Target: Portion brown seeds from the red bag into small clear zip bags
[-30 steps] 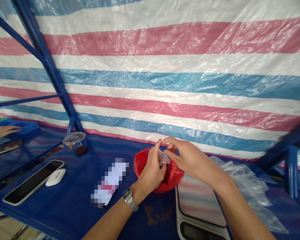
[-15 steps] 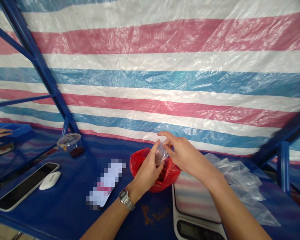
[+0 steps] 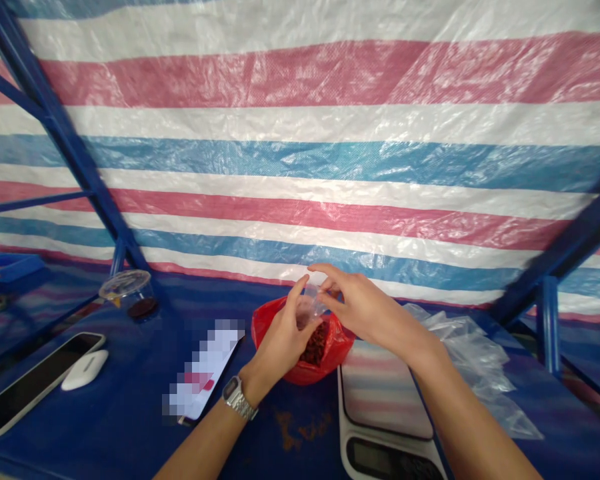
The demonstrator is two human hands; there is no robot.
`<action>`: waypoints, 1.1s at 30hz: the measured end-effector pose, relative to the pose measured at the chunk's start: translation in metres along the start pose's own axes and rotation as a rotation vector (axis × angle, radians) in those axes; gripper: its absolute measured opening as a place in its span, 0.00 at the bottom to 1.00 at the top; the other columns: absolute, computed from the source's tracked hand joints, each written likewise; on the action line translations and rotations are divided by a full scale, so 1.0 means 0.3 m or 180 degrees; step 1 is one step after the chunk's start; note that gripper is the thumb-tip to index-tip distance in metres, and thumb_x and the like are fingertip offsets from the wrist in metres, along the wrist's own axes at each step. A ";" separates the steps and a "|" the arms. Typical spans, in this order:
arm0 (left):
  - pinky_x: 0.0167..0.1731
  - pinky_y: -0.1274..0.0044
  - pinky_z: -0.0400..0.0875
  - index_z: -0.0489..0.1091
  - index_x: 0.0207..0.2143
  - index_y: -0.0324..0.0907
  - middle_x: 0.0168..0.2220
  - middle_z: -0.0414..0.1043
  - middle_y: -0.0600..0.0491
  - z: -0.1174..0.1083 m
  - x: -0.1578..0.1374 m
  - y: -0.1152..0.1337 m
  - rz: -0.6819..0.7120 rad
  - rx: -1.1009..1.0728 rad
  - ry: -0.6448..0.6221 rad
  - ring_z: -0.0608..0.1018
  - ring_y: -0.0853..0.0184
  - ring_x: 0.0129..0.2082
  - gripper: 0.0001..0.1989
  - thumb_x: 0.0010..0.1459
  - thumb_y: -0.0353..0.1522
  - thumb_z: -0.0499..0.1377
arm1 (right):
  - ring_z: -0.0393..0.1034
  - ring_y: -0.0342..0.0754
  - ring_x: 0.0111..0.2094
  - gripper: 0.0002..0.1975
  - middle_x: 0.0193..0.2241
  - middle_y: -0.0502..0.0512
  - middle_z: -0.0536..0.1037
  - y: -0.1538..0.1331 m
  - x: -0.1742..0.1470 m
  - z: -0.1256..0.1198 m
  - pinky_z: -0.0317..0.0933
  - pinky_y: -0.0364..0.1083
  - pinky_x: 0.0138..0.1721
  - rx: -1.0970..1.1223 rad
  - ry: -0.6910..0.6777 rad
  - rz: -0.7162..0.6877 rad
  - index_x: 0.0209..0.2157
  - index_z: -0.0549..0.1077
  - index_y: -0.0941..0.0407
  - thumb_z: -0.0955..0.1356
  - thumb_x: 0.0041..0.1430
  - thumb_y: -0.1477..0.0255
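Observation:
A small clear plastic bag (image 3: 313,302) is held up between my two hands over an open red plastic bag (image 3: 337,343). My left hand (image 3: 283,337), with a silver digital watch on its wrist, grips the clear bag from the left. The fingers of my right hand (image 3: 353,300) pinch its upper edge on the right. Dark reddish-brown bits (image 3: 314,343) fill the red bag below. What the clear bag contains is hard to make out behind the fingers. A kitchen scale (image 3: 385,407) stands under my right forearm.
Several clear plastic bags (image 3: 473,353) lie right of the scale. Left are a lit phone (image 3: 207,373), a dark phone (image 3: 40,383), a white earbud case (image 3: 85,370) and a plastic cup (image 3: 135,297) holding dark liquid. Brown crumbs (image 3: 300,427) dot the blue table. A striped sheet hangs behind.
The view has shifted slightly, so things sit further left. Both hands still hold the clear bag over the red one, and more of the dark bits shows below them.

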State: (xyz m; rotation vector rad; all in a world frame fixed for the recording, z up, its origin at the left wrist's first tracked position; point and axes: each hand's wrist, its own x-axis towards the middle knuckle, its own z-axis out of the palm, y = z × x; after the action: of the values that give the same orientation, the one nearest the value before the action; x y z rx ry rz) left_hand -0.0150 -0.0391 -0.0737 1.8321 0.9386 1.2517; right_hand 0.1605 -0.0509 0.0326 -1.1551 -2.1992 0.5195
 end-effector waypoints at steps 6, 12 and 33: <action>0.51 0.72 0.75 0.48 0.71 0.49 0.46 0.78 0.53 -0.018 -0.002 0.023 -0.0083 0.0240 -0.0123 0.81 0.66 0.47 0.35 0.66 0.30 0.58 | 0.77 0.49 0.35 0.21 0.36 0.53 0.83 0.025 -0.013 -0.037 0.65 0.44 0.35 -0.0113 -0.0020 0.0051 0.59 0.72 0.51 0.63 0.66 0.77; 0.57 0.67 0.71 0.52 0.70 0.52 0.53 0.75 0.49 -0.022 -0.015 0.032 0.0277 0.0900 -0.0051 0.78 0.60 0.53 0.38 0.63 0.37 0.65 | 0.74 0.46 0.32 0.14 0.33 0.50 0.80 0.086 -0.037 -0.099 0.65 0.44 0.35 0.0024 -0.0174 0.0254 0.50 0.76 0.54 0.64 0.66 0.72; 0.47 0.69 0.73 0.64 0.58 0.37 0.48 0.79 0.38 -0.174 0.022 -0.003 -0.1072 0.2815 -0.0051 0.83 0.56 0.48 0.19 0.69 0.25 0.45 | 0.77 0.55 0.50 0.25 0.53 0.61 0.80 0.249 -0.093 -0.173 0.71 0.51 0.51 -0.0262 -0.0785 0.0921 0.57 0.75 0.53 0.72 0.59 0.62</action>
State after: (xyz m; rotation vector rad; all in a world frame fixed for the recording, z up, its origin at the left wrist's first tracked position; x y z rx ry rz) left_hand -0.0629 -0.0250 -0.0574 2.1585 1.9023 0.6315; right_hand 0.2525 -0.0301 0.0189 -1.5377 -2.2874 0.7318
